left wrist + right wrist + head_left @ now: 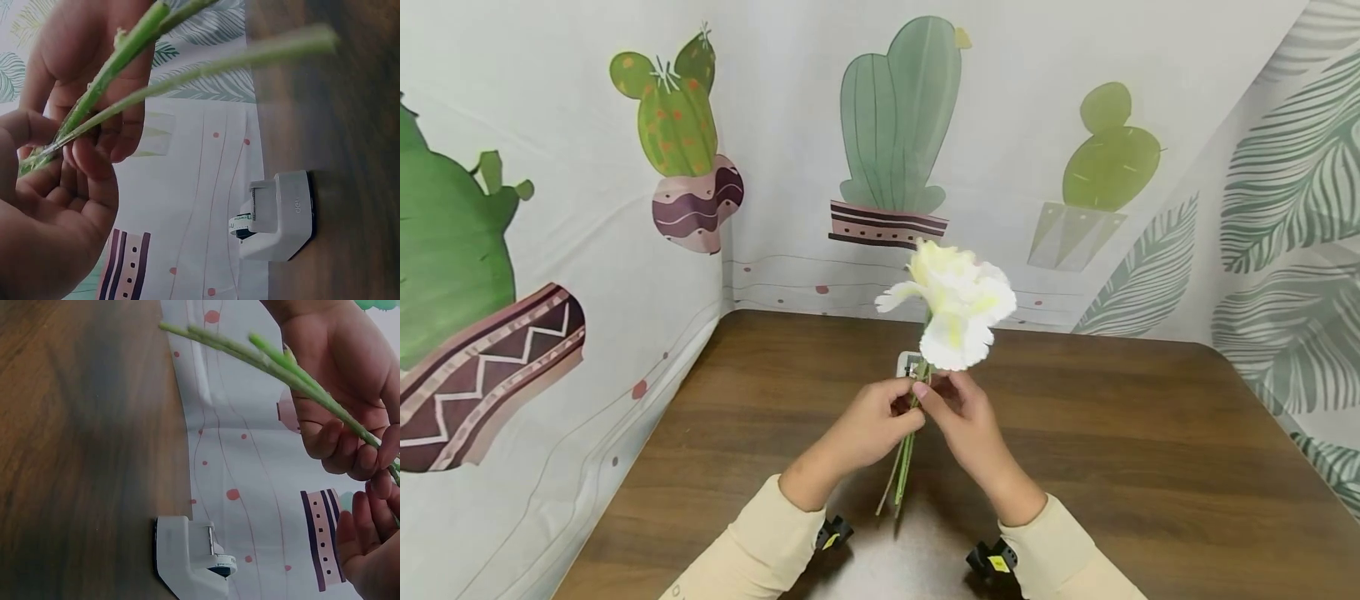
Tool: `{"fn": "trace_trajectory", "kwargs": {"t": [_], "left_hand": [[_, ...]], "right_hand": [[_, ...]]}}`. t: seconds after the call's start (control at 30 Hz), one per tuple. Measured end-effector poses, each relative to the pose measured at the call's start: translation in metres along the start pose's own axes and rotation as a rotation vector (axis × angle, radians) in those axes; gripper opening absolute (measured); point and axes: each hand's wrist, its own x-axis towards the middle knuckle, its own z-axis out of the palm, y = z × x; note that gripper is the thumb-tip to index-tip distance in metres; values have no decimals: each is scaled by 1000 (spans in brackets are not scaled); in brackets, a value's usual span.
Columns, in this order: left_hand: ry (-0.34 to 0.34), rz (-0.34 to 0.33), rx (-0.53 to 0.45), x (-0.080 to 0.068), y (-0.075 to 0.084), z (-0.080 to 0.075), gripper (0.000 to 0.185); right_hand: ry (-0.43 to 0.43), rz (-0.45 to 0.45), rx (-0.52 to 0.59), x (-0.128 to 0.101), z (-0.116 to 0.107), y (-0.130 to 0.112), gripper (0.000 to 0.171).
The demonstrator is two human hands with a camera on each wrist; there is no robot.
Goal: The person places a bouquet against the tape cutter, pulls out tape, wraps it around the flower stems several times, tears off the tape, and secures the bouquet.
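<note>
Ruffled white and pale yellow flowers (966, 312) stand above both hands in the head view, their long green stems (904, 471) running down between the hands. My left hand (876, 421) grips the stems, thumb and fingers curled around them. From the other side my right hand (966, 421) pinches the bunch just under the blooms, its thumb against the left fingers. In the left wrist view, the cut stem ends (322, 40) spread apart below the grip, and something shiny shows on the stems at the fingers. A white tape dispenser (284, 219) stands on the table beyond the hands.
The brown wooden table (1112, 433) spreads under both arms. Behind it and at the left hangs a white cloth (782, 100) printed with cacti and leaves. Small black devices (992, 558) sit at both wrists, by the sleeve cuffs.
</note>
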Motion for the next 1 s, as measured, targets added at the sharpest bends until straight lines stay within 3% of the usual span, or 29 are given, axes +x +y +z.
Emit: {"fn": "trace_trajectory", "kwargs": {"t": [0.13,0.5,0.67,1.0], "left_hand": [[-36,16,20,-1,1,1,8],[-50,24,20,-1,1,3,5],[-87,28,25,0,0,5,8],[-129,-1,21,2,-4,9,12]], "right_hand": [[16,31,49,1,-2,0,20],[31,101,261,5,-7,-1,24],[62,72,291,8,-12,-2,15],[119,87,277,15,-30,-6,18]]}}
